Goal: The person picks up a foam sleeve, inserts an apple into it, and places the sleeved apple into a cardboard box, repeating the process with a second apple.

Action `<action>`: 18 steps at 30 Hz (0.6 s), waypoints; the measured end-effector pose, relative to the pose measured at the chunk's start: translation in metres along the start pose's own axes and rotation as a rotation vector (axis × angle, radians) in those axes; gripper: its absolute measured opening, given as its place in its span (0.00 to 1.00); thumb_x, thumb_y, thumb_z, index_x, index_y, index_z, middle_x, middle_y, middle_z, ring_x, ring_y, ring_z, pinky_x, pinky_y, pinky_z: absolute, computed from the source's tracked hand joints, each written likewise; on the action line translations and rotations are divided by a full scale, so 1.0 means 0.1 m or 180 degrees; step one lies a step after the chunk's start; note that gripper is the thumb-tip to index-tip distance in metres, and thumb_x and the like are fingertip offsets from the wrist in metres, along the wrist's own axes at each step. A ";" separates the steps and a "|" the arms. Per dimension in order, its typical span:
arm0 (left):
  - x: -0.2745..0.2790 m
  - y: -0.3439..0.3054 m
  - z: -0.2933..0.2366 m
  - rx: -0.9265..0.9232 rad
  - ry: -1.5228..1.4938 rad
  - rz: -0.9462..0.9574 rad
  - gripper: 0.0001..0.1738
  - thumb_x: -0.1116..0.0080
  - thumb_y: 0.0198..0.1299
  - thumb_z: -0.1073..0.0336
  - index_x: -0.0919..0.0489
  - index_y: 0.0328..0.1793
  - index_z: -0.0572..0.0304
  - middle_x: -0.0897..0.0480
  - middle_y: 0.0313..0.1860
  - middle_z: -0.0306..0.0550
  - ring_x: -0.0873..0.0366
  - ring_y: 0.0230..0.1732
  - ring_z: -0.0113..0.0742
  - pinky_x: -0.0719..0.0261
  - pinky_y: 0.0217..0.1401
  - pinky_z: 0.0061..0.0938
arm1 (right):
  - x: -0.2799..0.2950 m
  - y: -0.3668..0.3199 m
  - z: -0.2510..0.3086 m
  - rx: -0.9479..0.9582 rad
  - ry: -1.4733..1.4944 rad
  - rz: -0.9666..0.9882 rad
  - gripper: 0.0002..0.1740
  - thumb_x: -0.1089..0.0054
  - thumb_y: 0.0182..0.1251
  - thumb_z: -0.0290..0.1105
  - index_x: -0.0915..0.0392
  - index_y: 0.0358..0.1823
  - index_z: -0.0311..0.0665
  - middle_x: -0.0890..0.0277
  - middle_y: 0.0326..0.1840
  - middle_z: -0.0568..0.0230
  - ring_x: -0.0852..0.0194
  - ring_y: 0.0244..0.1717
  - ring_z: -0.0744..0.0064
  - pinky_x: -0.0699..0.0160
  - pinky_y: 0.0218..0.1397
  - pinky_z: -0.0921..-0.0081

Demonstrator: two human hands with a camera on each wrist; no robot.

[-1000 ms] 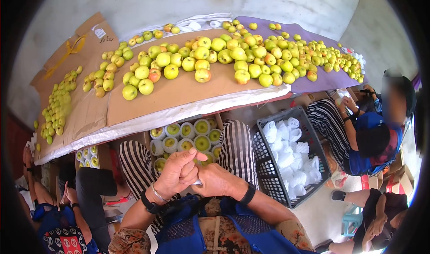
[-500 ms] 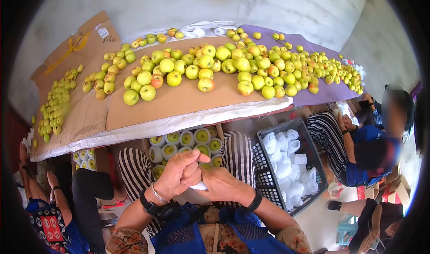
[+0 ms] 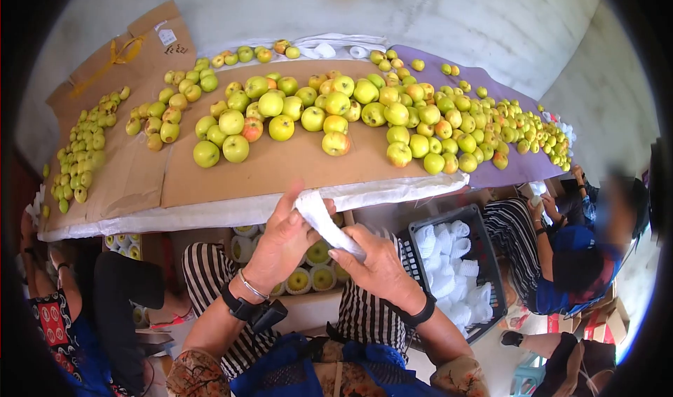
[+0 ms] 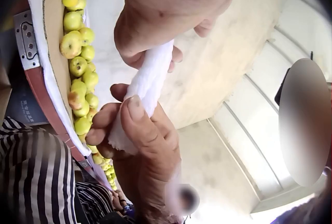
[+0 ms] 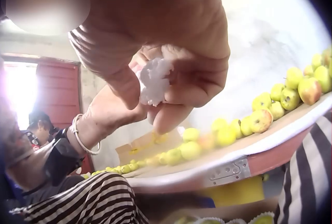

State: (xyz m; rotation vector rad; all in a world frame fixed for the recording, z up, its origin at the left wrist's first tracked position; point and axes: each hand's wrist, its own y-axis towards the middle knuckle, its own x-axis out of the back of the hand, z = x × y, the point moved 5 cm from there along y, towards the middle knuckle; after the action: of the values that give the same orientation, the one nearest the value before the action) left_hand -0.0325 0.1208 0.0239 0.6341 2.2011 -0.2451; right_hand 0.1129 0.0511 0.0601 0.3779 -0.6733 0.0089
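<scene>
A flattened white foam fruit sleeve (image 3: pixel 326 222) stretches between my two hands, above the lap and near the table's front edge. Its upper end lies at the thumb and fingers of my left hand (image 3: pixel 279 241), which holds it. My right hand (image 3: pixel 382 267) grips the lower end; in the left wrist view its thumb presses on the foam sleeve (image 4: pixel 148 79). The ragged end of the sleeve (image 5: pixel 154 81) pokes out of the right fist in the right wrist view. Below the hands, a box of sleeved apples (image 3: pixel 298 280) sits between the striped knees, partly hidden by the left hand.
Many loose yellow-green apples (image 3: pixel 280 128) lie on the cardboard-covered table (image 3: pixel 280 173). A dark crate (image 3: pixel 499 285) full of white foam sleeves (image 3: pixel 449 271) stands to the right. Other people sit on both sides, one in a blue vest (image 3: pixel 554 285).
Both hands have risen toward the table edge and drawn apart. The foam sleeve, mostly hidden in the hands before, now shows at length between them.
</scene>
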 end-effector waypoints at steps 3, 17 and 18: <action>0.23 0.09 0.19 0.0247 0.0461 0.0189 0.36 0.36 0.67 0.53 0.34 0.75 0.62 0.21 0.62 0.52 0.26 0.67 0.47 0.36 0.78 0.44 | -0.04 0.17 -0.16 -0.0247 -0.0149 0.0309 0.16 0.35 0.67 0.35 0.26 0.48 0.32 0.22 0.33 0.44 0.20 0.34 0.42 0.23 0.37 0.56; 1.08 0.21 -0.10 0.0093 0.0284 -0.1207 0.15 0.40 0.70 0.54 0.24 0.53 0.55 0.20 0.44 0.36 0.21 0.46 0.29 0.23 0.53 0.28 | 0.01 1.45 -1.44 -0.0465 -0.1029 -0.0711 0.27 0.31 0.62 0.40 0.25 0.56 0.31 0.21 0.48 0.47 0.22 0.49 0.50 0.21 0.50 0.59; 1.10 0.22 -0.12 0.0083 0.0304 -0.1209 0.16 0.40 0.70 0.53 0.24 0.54 0.54 0.20 0.45 0.35 0.22 0.46 0.29 0.23 0.53 0.28 | -0.01 1.56 -1.44 -0.0163 -0.1418 -0.0888 0.27 0.31 0.61 0.38 0.26 0.58 0.32 0.22 0.51 0.45 0.23 0.52 0.47 0.21 0.52 0.57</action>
State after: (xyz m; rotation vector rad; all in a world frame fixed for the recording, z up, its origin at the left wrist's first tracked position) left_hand -0.0892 0.1835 -0.0513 0.2393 2.4035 -0.4473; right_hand 0.1796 0.2466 0.0094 0.4262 -1.0526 -0.3662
